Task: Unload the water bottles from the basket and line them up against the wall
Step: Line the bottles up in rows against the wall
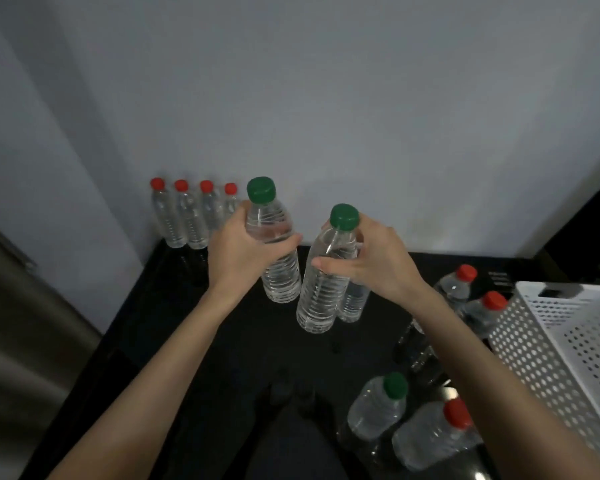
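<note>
Currently: four red-capped bottles (191,216) lined at wall (361,116); my left grip (246,252) and right grip (368,261) each closed round a green-capped bottle (274,244); five await beside basket (568,341).

Two bare forearms, entering from bottom edge of view. No sleeves, no gloves, no wristwear, no rings in evidence. Left hand (243,251): five fingers, short trimmed nails, thumb nail visible. Right hand (371,261): same build, knuckles and wrist bone defined. Dark trousers at bottom centre between forearms; fabric detail not discernible in low light.
</note>
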`<state>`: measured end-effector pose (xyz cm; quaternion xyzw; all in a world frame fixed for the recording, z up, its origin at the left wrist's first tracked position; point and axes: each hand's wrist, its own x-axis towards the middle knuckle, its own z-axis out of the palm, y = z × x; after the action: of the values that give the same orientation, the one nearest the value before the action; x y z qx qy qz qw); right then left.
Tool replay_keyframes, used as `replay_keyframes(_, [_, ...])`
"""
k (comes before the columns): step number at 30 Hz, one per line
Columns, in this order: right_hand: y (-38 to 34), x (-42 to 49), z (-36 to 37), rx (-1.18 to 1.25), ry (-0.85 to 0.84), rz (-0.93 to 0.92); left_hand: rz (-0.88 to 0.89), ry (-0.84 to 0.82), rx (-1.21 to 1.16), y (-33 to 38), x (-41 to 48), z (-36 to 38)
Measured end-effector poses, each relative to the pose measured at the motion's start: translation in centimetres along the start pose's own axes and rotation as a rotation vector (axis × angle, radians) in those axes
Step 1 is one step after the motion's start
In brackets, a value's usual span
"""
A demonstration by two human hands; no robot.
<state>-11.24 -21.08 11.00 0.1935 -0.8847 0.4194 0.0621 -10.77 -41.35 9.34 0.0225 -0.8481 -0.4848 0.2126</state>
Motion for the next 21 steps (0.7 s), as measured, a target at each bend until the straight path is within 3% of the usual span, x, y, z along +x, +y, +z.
replay_keyframes(11, [-5.6,8.1,15.0,-0.023,-0.065,0.012,-0.124,0.007,0.136,-12.4,4.6,-13.0])
replay_keyframes(21, [-5.1,17.2,26.7,-0.037,-0.031,0.124,-0.200,-0.078,0.097,-24.8,12.5,-16.9])
